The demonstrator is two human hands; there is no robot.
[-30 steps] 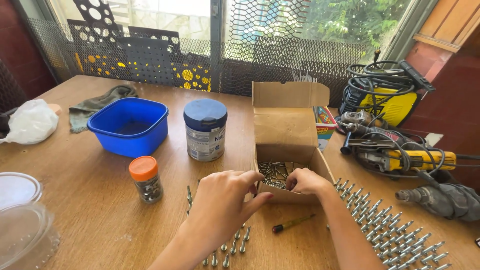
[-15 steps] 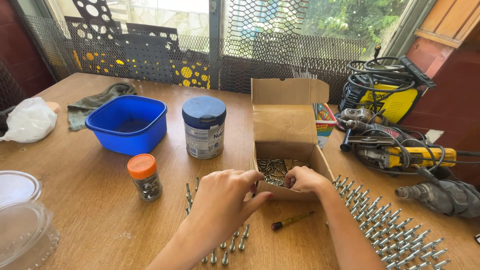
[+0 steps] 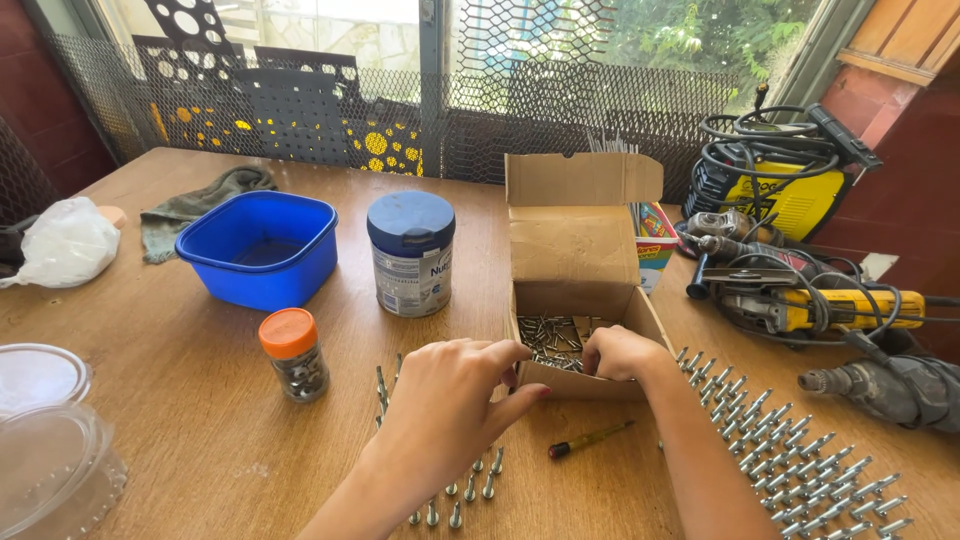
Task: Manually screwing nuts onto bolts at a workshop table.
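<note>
right hand [image 3: 618, 352] reaches over the front edge of the open cardboard box [image 3: 575, 262], fingers curled into the loose bolts [image 3: 552, 337] inside; cannot tell whether its grip holds one. left hand [image 3: 447, 400] rests against the box's front left corner, fingers bent, grip empty. small screwdriver [image 3: 588, 439] lies on the surface just below both hands; rows of bolts stand right of the right hand

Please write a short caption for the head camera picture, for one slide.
Two hands, left hand and right hand, reach into an open cardboard box of screws on a wooden table.
</note>
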